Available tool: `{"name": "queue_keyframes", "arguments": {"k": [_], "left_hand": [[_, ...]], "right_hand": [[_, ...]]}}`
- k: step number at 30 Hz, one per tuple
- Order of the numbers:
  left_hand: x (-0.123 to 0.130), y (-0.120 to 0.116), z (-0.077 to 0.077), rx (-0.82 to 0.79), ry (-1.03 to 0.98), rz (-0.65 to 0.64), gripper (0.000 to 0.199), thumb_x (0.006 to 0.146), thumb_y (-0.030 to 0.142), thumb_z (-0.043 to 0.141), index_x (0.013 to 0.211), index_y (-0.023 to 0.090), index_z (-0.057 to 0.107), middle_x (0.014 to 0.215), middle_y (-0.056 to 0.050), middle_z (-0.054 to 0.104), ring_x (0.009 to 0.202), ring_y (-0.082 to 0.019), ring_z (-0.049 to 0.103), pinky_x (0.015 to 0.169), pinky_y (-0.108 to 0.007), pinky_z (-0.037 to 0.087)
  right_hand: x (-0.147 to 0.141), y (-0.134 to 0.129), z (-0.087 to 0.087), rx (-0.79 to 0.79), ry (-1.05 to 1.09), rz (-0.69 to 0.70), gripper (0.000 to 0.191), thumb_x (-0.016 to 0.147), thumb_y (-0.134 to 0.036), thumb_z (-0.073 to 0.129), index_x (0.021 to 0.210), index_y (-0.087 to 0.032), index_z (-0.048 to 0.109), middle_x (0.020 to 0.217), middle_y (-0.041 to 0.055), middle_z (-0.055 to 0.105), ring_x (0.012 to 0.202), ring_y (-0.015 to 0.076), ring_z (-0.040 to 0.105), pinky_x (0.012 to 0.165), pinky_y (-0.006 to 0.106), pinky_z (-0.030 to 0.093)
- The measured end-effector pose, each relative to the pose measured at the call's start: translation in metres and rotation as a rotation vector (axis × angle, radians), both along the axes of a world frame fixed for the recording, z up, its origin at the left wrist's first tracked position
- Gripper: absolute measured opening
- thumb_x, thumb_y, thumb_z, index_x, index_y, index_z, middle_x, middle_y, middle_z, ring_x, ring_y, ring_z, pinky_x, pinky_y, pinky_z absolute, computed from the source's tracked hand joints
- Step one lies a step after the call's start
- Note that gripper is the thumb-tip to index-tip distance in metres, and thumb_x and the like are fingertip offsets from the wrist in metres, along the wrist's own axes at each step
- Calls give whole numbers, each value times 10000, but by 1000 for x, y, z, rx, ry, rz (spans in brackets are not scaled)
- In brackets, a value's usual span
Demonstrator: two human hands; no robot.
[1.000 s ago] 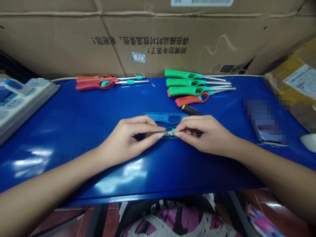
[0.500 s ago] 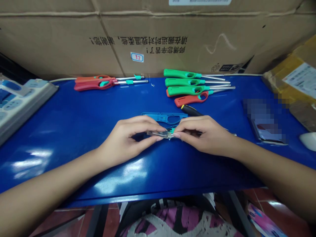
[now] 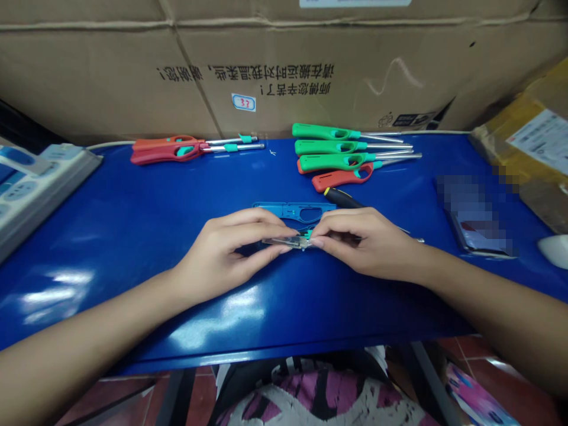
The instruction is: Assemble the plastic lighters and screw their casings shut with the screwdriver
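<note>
While we pinched its right end with our right hand (image 3: 364, 239), we held a clear part (image 3: 281, 241) in our left hand (image 3: 226, 248)

As we faced the far side, a large cardboard box (image 3: 110, 77) with upside-down printing spanned it, behind our blue table (image 3: 133, 213). At the right, we had a box with yellow tape (image 3: 536, 127); at the left, a white power strip (image 3: 39, 189). A phone (image 3: 479, 219) lay on the right side of the table, partly blurred out.

Two red-orange lighters (image 3: 166, 152) lay side by side at the far left. Right of the far middle, we saw three green lighters (image 3: 326, 147) grouped with orange ones, their metal tubes pointing right. Nearer to us, an open blue shell (image 3: 277, 210) lay just beyond our fingers, a black-and-yellow handle (image 3: 344, 198) beside its right end.

The smallest thing was the clear part, roughly level between our hands at the table's middle. Our left thumb and fingers gripped it narrowly, its left end sticking out between them. Our right fingertips were pinched tight at its other end, near a bit of green plastic (image 3: 308, 234). We could not tell whether it touched the table.
</note>
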State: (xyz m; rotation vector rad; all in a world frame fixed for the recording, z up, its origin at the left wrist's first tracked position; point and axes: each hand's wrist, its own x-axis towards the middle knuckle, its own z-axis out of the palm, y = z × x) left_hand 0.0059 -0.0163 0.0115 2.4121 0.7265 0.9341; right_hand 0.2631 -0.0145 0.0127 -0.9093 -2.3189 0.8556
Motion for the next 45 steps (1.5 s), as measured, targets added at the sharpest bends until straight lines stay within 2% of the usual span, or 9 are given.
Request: {"name": "queue_keyframes", "arguments": {"k": [3, 8, 15, 30, 40, 45], "left_hand": [[-2, 0, 0, 24, 128, 21, 326, 965, 161, 630, 1289, 165, 667, 1056, -76, 695, 958, -148, 678, 865, -252, 567], [-3, 2, -1, 5, 199, 10, 256, 1001, 190, 573, 1223, 147, 693, 1061, -84, 658, 967, -149, 654, 868, -248, 545], [-1, 3, -5, -42, 161, 9, 243, 1003, 198, 575, 1203, 149, 706, 1034, -69, 683, 931, -140, 668, 855, -236, 542], [3, 0, -10, -198, 33, 74, 218, 980, 227, 628, 1148, 187, 760, 960, -40, 701, 846, -120, 670, 775, -224, 538], [3, 0, -8, -145, 34, 60, 231, 972, 216, 633, 1167, 176, 750, 982, -50, 709, 864, -129, 679, 787, -222, 542], [3, -1, -8, -120, 36, 7, 250, 972, 177, 631, 1199, 156, 733, 1014, -59, 706, 923, -127, 677, 854, -220, 542]], "right_hand": [[1, 0, 0, 32, 1, 6, 73, 920, -197, 637, 931, -165, 702, 734, -23, 623, 561, 67, 463, 538, 207, 381], [1, 2, -3, 65, 7, -12, 50, 910, -178, 656, 916, -171, 705, 770, -13, 657, 582, 70, 459, 554, 208, 379], [0, 2, -5, 77, 44, -33, 72, 932, -179, 650, 881, -177, 700, 781, -11, 654, 571, 68, 418, 542, 217, 351], [-5, -1, -7, -26, 91, -116, 101, 914, -197, 646, 845, -164, 712, 779, 8, 665, 530, 56, 425, 485, 208, 338], [-3, 0, -2, 13, 50, -80, 73, 896, -214, 672, 884, -172, 730, 798, 0, 692, 580, 70, 452, 537, 209, 377], [-5, 1, -2, 39, 42, -85, 118, 925, -195, 640, 858, -162, 732, 699, -20, 656, 575, 69, 452, 526, 204, 356]]}}
